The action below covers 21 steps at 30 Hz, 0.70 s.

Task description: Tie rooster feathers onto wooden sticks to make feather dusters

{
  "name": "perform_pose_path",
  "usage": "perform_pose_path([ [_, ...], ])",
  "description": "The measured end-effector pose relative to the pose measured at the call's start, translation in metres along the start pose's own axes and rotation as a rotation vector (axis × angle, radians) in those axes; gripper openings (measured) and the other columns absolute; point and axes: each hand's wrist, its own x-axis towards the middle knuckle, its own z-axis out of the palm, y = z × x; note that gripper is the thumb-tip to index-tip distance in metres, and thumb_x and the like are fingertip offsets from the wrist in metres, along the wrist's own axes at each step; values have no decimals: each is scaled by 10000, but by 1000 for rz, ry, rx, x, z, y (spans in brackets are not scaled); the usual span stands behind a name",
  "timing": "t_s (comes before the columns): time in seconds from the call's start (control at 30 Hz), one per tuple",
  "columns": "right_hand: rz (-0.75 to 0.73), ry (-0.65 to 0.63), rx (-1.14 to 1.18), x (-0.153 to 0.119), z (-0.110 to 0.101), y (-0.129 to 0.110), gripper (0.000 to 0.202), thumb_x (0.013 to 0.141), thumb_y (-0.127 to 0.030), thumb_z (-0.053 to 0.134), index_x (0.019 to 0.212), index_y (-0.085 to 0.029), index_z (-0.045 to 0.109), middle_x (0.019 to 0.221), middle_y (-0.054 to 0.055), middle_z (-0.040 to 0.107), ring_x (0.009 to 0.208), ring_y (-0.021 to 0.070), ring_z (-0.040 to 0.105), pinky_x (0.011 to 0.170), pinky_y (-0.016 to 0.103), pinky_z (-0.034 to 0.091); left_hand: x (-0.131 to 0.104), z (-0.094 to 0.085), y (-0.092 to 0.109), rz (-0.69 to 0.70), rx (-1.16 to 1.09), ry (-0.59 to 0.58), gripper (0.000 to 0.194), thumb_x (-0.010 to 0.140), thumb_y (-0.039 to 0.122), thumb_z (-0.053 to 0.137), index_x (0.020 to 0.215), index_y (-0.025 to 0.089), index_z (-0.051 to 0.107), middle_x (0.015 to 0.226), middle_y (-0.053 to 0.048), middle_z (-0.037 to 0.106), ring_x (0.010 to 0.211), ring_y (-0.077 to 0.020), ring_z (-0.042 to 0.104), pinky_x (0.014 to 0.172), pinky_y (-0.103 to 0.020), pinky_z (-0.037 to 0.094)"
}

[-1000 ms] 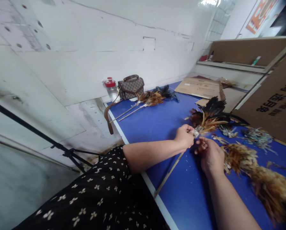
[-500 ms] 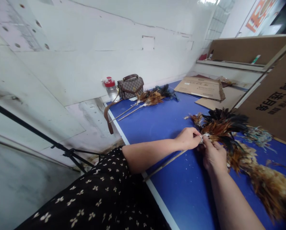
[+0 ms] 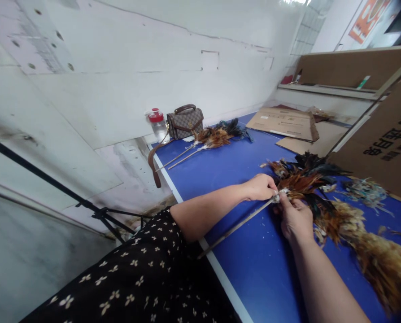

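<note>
Blue bench (image 3: 241,170) | left hand (image 3: 259,187), right hand (image 3: 295,218) pinch feather duster (image 3: 298,181) where feathers meet stick | light, soft plumes; grip stiff stick (image 3: 236,228).

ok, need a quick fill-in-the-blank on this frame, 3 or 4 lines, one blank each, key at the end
1. The left hand and right hand meet where the stick joins a bunch of ____.
2. The table top is coloured ____.
3. The bottle beside the handbag has a ____ cap.
4. Two finished dusters lie in front of the ____.

Missing words: feathers; blue; red; handbag
</note>
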Motion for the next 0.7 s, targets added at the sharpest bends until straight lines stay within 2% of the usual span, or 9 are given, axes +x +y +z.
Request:
perform_pose_path([
  [0.1, 9, 2, 41, -1, 3, -2, 695, 649, -753, 1070, 817, -211, 669, 653, -19, 649, 522, 127, 551, 430, 259, 426, 1, -3, 0, 24, 3, -10, 62, 894, 114, 807, 885, 150, 857, 794, -10, 771, 721, -122, 642, 777, -245, 521],
  [0.27, 19, 8, 105, -2, 6, -5, 733, 622, -728, 1089, 748, -245, 553, 629, -42, 590, 530, 124, 548, 433, 255, 441, -2, -3, -1, 148, 28, 1, 45, 921, 143, 800, 898, 167, 830, 812, -12, 761, 727, -123, 638, 778, -248, 524],
  [0.37, 30, -15, 126, -3, 6, -7, 763, 578, -747, 1100, 730, -245, 545, 635, -44, 586, 534, 120, 534, 447, 266, 473, -1, -2, -5, 176, -40, -13, 123, 872, 72, 806, 934, 168, 760, 823, 1, 745, 739, -116, 660, 763, -239, 520],
  [0.5, 33, -58, 119, -5, 6, -8, 753, 564, -753, 1106, 729, -241, 579, 622, -42, 580, 537, 128, 530, 453, 277, 477, 2, -4, -8, 150, -224, -66, 370, 767, -32, 812, 1030, 184, 667, 788, 41, 728, 687, -98, 664, 742, -227, 517],
  [0.6, 37, -112, 110, -6, 6, -7, 739, 611, -756, 1089, 713, -250, 561, 596, -48, 543, 533, 125, 497, 460, 280, 457, 5, -9, -8, 101, -337, -98, 402, 725, -56, 809, 1011, 175, 646, 718, 47, 713, 621, -88, 637, 711, -224, 510],
  [0.7, 47, -174, 87, -7, 5, -6, 724, 645, -784, 1063, 711, -249, 581, 588, -41, 537, 524, 128, 488, 469, 289, 442, 8, -16, -9, 20, -438, -188, 442, 685, -53, 812, 1033, 157, 638, 643, 48, 692, 532, -83, 583, 613, -207, 444],
])
